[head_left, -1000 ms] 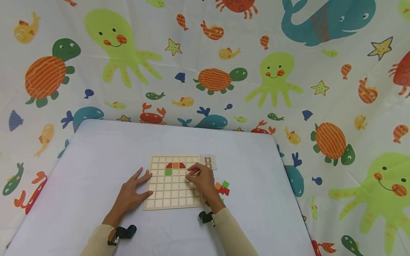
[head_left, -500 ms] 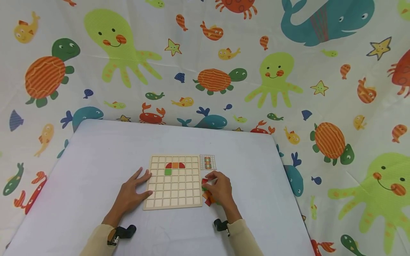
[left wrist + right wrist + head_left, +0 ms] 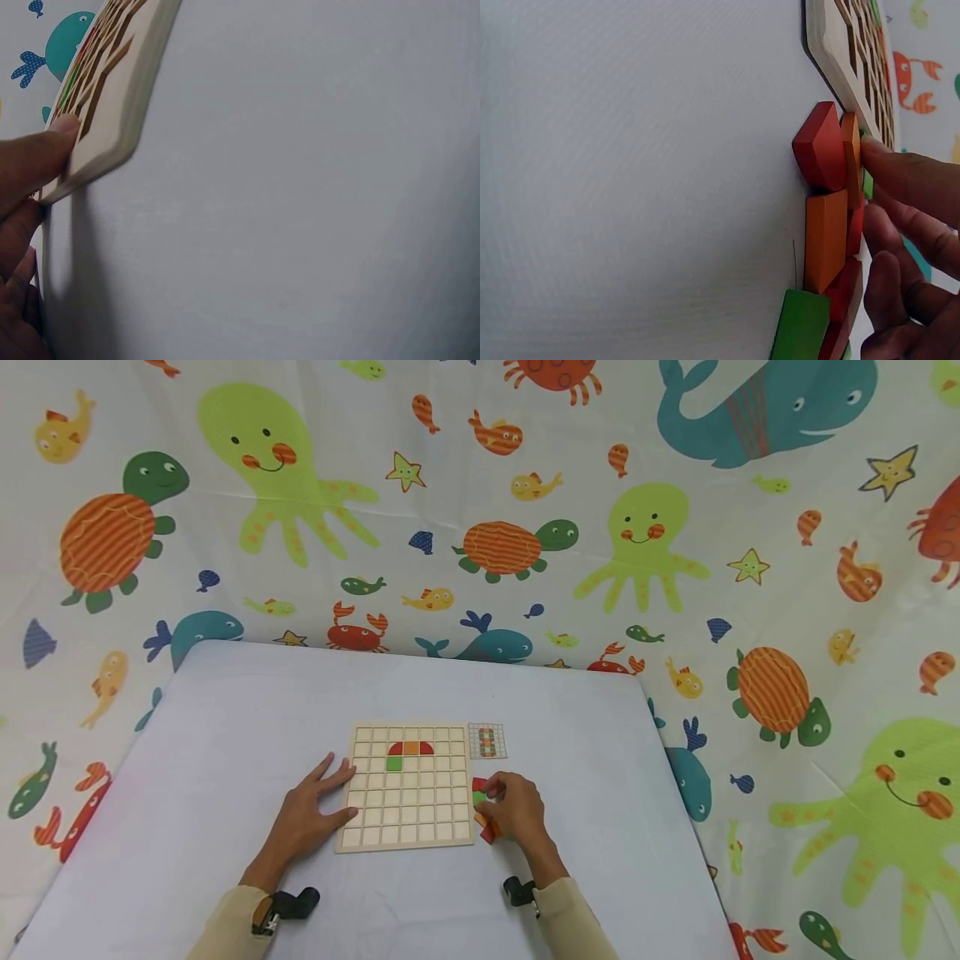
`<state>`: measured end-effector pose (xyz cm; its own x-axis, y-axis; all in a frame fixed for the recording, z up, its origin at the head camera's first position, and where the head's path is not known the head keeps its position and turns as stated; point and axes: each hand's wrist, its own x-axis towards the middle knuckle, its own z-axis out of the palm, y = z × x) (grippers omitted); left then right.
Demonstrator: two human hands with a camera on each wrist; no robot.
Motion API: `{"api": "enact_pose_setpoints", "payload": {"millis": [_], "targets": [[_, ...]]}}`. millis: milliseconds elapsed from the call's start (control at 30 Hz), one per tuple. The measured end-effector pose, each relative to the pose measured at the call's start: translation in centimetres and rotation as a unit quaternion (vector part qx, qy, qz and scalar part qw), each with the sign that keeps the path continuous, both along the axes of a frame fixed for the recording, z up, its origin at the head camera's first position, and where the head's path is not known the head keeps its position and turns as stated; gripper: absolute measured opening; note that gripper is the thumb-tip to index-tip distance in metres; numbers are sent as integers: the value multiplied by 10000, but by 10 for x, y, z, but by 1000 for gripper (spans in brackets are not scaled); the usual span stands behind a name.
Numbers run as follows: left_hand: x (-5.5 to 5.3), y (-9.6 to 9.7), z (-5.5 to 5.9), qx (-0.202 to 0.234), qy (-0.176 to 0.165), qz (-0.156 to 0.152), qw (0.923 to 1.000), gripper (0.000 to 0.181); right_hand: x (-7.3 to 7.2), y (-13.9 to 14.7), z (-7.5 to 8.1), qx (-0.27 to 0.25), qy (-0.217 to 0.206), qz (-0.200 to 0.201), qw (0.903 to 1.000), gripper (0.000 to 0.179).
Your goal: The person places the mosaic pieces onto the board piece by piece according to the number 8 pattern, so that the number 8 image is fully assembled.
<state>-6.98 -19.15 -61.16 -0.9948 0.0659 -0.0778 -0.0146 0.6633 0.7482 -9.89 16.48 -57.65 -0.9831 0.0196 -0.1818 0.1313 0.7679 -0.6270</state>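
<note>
The wooden grid board [image 3: 409, 817] lies flat on the table. In its upper rows sit two rounded red tiles [image 3: 426, 748] with an orange tile [image 3: 411, 748] between them, and a green tile [image 3: 393, 763] below the left one. My left hand [image 3: 300, 818] rests at the board's left edge, its thumb [image 3: 45, 154] on the rim. Right of the board, my right hand [image 3: 517, 810] reaches over a pile of loose pieces, thumb and index finger apart around a green piece [image 3: 479, 797]. A red piece [image 3: 821, 146] and an orange piece [image 3: 826, 240] lie beside its fingers.
A small pattern card [image 3: 487, 741] printed with a coloured figure lies by the board's upper right corner. Another green block [image 3: 801, 326] sits at the near end of the pile. A sea-animal cloth [image 3: 510, 468] hangs behind the white table [image 3: 600, 735].
My right hand has moved from over the board's right side to the loose pieces, then slightly lower. The left hand stays at the board's edge.
</note>
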Motion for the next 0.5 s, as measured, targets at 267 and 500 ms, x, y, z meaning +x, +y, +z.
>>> {"api": "enact_pose_setpoints", "payload": {"millis": [267, 500], "targets": [[0, -1, -1, 6, 47, -9, 10000, 79, -2, 0, 0, 31, -73, 33, 10000, 26], [0, -1, -1, 31, 22, 0, 10000, 79, -4, 2, 4, -554, 80, 51, 9984, 22]]}}
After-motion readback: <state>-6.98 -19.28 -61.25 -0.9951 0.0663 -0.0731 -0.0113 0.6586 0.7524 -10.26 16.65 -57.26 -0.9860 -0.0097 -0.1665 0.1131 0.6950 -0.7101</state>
